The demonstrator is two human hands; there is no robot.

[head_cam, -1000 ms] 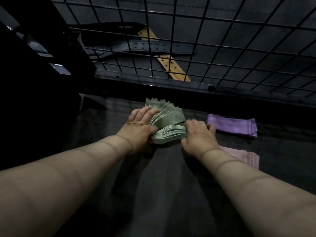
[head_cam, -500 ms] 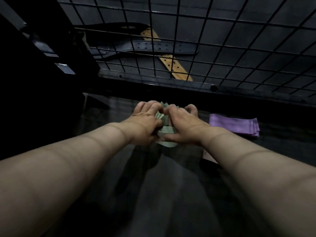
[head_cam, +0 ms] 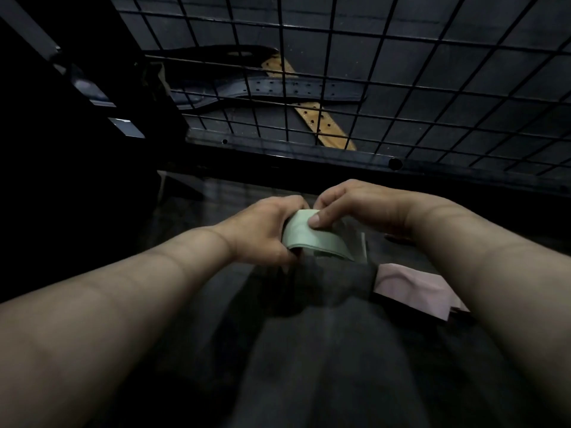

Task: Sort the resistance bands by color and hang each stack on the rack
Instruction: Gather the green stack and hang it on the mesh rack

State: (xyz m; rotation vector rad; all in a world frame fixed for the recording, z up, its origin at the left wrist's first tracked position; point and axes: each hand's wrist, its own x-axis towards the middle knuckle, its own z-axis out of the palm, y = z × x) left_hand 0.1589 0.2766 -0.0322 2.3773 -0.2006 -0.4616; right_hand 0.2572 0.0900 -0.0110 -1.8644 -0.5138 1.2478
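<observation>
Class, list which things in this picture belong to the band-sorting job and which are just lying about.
Job: green bands, gripped by left hand and right hand; pink bands; wire rack.
Lying about: dark belt and tan strap, behind the grid.

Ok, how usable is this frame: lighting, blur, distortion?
Head view: dim, left side nearly black; wide-angle lens bows the wire grid; green band stack, gripped by left hand and right hand, reads clearly; pink stack looks soft; heavy shadow on the table beneath.
</observation>
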